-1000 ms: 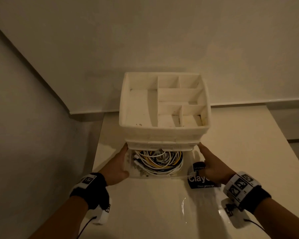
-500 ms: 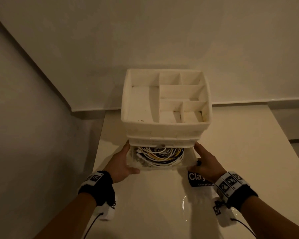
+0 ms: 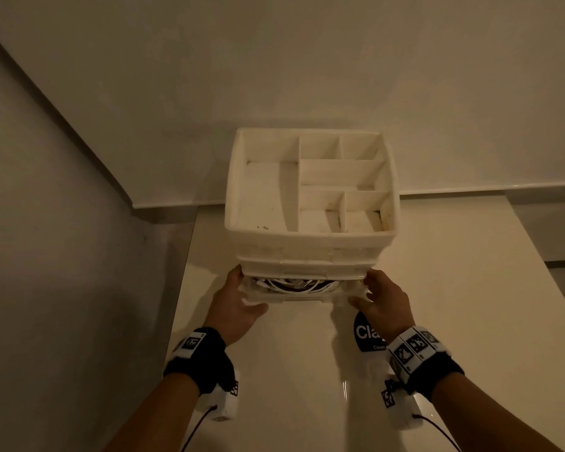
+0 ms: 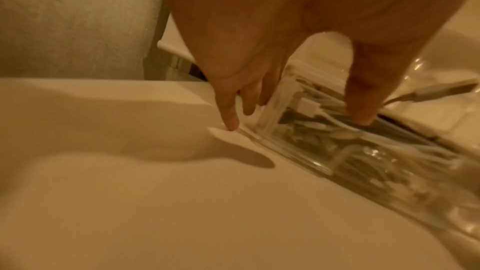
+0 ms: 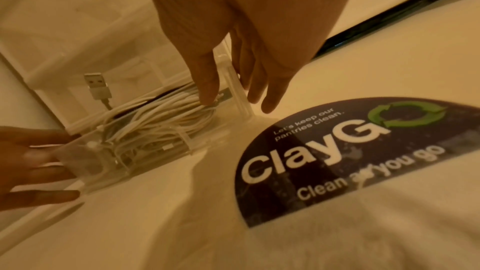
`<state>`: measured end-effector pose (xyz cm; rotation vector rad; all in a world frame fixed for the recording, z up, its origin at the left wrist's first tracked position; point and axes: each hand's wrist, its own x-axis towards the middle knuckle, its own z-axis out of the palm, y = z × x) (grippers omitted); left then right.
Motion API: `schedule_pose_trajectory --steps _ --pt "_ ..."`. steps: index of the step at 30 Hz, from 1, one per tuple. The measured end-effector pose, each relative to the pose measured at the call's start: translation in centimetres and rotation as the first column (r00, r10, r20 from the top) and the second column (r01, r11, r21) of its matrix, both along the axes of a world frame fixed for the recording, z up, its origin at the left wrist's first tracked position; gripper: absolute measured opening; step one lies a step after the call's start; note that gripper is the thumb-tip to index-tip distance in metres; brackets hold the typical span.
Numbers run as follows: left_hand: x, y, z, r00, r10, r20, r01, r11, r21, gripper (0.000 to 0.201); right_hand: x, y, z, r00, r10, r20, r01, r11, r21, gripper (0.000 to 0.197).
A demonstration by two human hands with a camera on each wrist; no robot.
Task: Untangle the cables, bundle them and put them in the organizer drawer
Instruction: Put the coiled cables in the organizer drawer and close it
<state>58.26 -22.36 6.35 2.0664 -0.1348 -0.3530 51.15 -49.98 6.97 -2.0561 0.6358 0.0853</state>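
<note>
A white organizer (image 3: pixel 310 238) with an open compartment tray on top stands on the white table (image 3: pixel 454 288). Its clear bottom drawer (image 3: pixel 299 297) sticks out only slightly and holds the coiled white and dark cables (image 3: pixel 291 285). My left hand (image 3: pixel 238 301) lies at the drawer's left corner, fingers straight along its side (image 4: pixel 233 118), thumb on the front rim. My right hand (image 3: pixel 380 298) mirrors it at the right corner, with fingers (image 5: pixel 267 102) straight beside the drawer (image 5: pixel 145 151). A USB plug (image 5: pixel 97 87) pokes up from the cables (image 5: pixel 161 118).
A dark round "ClayGo" sticker (image 3: pixel 367 334) lies on the table under my right wrist. A wall runs behind the organizer, and another one stands close on the left. The table's left edge lies just beside my left arm.
Both hands have moved forward with the drawer. It has slid from well out to almost fully into the organizer, and far less of the cables shows from above.
</note>
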Motion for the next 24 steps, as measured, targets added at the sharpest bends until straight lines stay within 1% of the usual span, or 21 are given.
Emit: schedule_pose_trajectory --steps 1,2,5,7,11,13,16,18,20,22,24 --pt "-0.4 -0.3 -0.1 0.999 -0.018 -0.031 0.017 0.999 -0.049 0.086 -0.1 0.0 0.0 1.000 0.023 -0.003 -0.023 1.000 0.003 0.064" --pt "-0.7 -0.8 -0.1 0.998 -0.005 -0.065 -0.002 0.994 -0.107 0.088 -0.1 0.0 -0.1 0.999 0.042 -0.003 -0.042 0.999 0.013 0.066" --pt "-0.5 -3.0 -0.4 0.977 0.157 -0.143 -0.189 0.949 -0.253 0.078 -0.2 0.1 -0.1 0.998 0.058 0.005 -0.058 0.997 0.053 0.069" --pt "0.0 -4.2 -0.6 0.955 0.257 -0.147 -0.290 0.912 -0.290 0.083 -0.2 0.2 0.0 0.999 0.052 0.002 -0.052 0.997 0.057 0.068" --pt "0.6 -5.6 -0.8 0.926 0.356 -0.128 -0.377 0.895 -0.237 0.104 -0.1 0.1 0.2 0.999 0.051 0.004 -0.051 0.998 0.048 0.064" --pt "0.8 -6.0 -1.0 0.911 0.385 -0.146 -0.408 0.891 -0.198 0.115 -0.1 0.2 0.2 1.000 0.031 -0.003 -0.031 0.998 0.062 0.062" --pt "1.1 -6.5 -1.0 0.894 0.402 -0.199 -0.426 0.899 -0.097 0.128 -0.1 0.3 0.1 1.000 0.015 -0.013 -0.014 0.997 0.079 0.060" --pt "1.3 -6.6 -0.9 0.881 0.412 -0.234 -0.437 0.897 -0.067 0.130 -0.1 0.2 0.1 1.000 0.014 -0.022 -0.012 0.996 0.092 0.059" --pt "1.5 -6.3 -1.1 0.884 0.399 -0.244 -0.430 0.898 -0.089 0.129 0.0 0.2 0.3 1.000 0.020 -0.024 -0.017 0.995 0.103 0.059" --pt "1.7 -5.9 -1.0 0.888 0.385 -0.253 -0.423 0.899 -0.115 0.124 0.1 0.1 0.4 0.999 0.028 -0.026 -0.025 0.995 0.100 0.058" --pt "1.7 -5.8 -1.1 0.894 0.374 -0.247 -0.406 0.909 -0.092 0.115 0.0 0.1 0.4 0.999 0.023 -0.027 -0.021 0.995 0.100 0.057"
